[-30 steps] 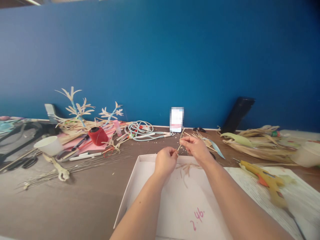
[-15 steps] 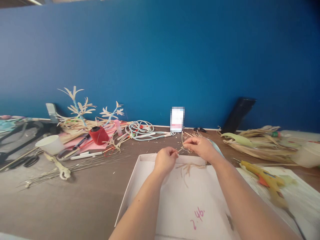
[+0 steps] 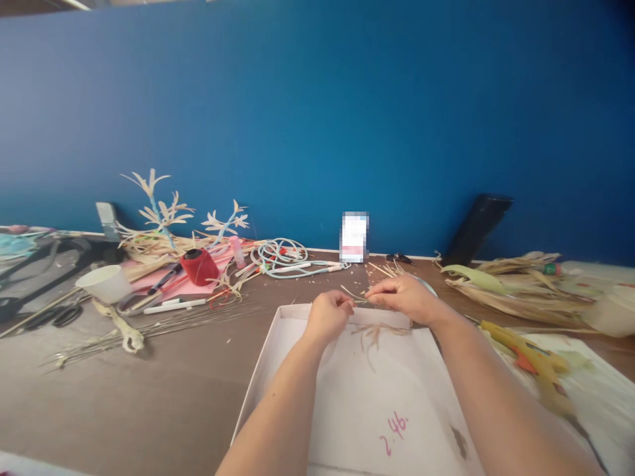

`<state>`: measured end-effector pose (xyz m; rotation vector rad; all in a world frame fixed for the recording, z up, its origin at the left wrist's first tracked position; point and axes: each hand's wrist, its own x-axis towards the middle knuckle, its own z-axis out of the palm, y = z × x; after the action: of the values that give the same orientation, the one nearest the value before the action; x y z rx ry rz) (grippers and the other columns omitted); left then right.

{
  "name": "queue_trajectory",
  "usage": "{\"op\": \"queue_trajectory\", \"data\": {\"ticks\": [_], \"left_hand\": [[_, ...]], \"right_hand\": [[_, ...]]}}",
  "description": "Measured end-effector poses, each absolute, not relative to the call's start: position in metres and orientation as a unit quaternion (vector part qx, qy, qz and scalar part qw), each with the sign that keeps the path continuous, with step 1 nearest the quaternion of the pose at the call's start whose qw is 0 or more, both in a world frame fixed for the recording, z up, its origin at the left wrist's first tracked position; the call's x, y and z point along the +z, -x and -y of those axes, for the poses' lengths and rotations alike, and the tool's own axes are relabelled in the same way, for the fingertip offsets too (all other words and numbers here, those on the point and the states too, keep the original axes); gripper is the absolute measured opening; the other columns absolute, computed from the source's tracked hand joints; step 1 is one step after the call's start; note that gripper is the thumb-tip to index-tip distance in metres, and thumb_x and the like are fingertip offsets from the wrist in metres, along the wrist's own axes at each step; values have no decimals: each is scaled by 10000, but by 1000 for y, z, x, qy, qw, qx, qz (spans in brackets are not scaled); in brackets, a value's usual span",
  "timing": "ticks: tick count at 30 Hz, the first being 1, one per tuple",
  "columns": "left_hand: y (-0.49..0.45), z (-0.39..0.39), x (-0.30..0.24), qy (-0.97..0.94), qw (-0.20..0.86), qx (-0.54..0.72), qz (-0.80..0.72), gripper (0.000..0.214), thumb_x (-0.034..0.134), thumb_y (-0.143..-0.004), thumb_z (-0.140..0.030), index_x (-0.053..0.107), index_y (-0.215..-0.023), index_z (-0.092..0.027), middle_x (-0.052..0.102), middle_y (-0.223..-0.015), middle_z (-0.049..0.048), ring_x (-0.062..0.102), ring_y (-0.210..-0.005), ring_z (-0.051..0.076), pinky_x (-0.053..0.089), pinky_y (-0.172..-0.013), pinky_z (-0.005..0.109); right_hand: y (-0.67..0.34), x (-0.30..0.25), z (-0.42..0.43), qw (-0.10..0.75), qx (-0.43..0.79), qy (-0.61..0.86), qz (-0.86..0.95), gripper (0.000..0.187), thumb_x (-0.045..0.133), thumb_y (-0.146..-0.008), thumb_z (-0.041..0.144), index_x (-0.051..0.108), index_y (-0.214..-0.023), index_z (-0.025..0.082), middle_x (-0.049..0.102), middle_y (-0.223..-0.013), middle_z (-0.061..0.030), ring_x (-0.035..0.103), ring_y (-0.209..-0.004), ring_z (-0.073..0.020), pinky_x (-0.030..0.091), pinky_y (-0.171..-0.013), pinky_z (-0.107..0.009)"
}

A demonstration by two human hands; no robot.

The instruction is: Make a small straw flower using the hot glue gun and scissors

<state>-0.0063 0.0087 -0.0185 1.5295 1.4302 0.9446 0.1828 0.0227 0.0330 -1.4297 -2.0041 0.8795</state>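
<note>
My left hand (image 3: 330,317) is closed in a pinch over the far edge of a white shallow box (image 3: 377,390). Whatever its fingertips hold is too small to make out. Just to the right, my right hand (image 3: 403,299) pinches too, its fingertips a short gap from the left ones. A thin pale strip of dried husk (image 3: 352,293) runs leftward from the right fingertips, behind the left hand. Below the hands, a bundle of thin dried husk strips (image 3: 373,334) lies in the box near its far wall.
On the left are a red thread spool (image 3: 199,267), a white cup (image 3: 104,284), husk flowers (image 3: 163,215), scissors (image 3: 54,317) and thin wires (image 3: 163,328). A yellow glue gun (image 3: 526,354) and dried husks (image 3: 516,284) lie right. A phone-like screen (image 3: 354,238) stands by the blue partition (image 3: 317,119).
The husk strip at my right fingertips stood upright and now slants down to the left. My right hand has shifted slightly right and down. My left hand has stayed nearly still.
</note>
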Motion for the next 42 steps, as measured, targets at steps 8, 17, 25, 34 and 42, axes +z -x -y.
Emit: {"op": "queue_trajectory", "data": {"ticks": [8, 17, 25, 34, 42], "left_hand": [[6, -6, -14, -603, 409, 377, -572, 161, 517, -730, -288, 632, -698, -180, 637, -642, -5, 483, -505, 92, 329, -474, 205], [8, -5, -10, -605, 424, 379, -558, 165, 538, -724, -287, 631, -661, -167, 612, -610, -7, 464, -506, 85, 334, -481, 202], [10, -6, -6, -558, 488, 400, -539, 180, 592, -729, -313, 651, -745, -143, 634, -671, 13, 450, -494, 70, 377, -475, 190], [16, -5, -5, -636, 172, 466, -591, 178, 548, -795, -210, 679, -915, -214, 624, -975, 55, 567, -866, 164, 440, -774, 280], [7, 0, -2, -772, 133, 410, -466, 225, 507, -844, -231, 704, -953, -226, 663, -1061, 39, 531, -1009, 196, 390, -921, 327]], "right_hand": [[-182, 38, -20, 231, 309, 534, 753, 211, 644, -682, 393, 742, -767, 227, 632, -595, 6, 494, -526, -124, 352, -499, -243], [-181, 41, -18, 226, 336, 525, 749, 223, 646, -672, 404, 720, -742, 206, 606, -569, 1, 464, -491, -117, 341, -470, -238], [-188, 41, -19, 231, 337, 527, 745, 247, 654, -654, 427, 718, -726, 199, 595, -553, -1, 462, -484, -120, 338, -450, -236], [-190, 44, -18, 209, 339, 539, 742, 220, 648, -660, 409, 710, -725, 207, 606, -577, -5, 489, -510, -130, 353, -452, -236], [-188, 42, -20, 196, 329, 530, 757, 207, 634, -662, 399, 710, -699, 210, 595, -547, 2, 472, -484, -125, 337, -445, -240]]}}
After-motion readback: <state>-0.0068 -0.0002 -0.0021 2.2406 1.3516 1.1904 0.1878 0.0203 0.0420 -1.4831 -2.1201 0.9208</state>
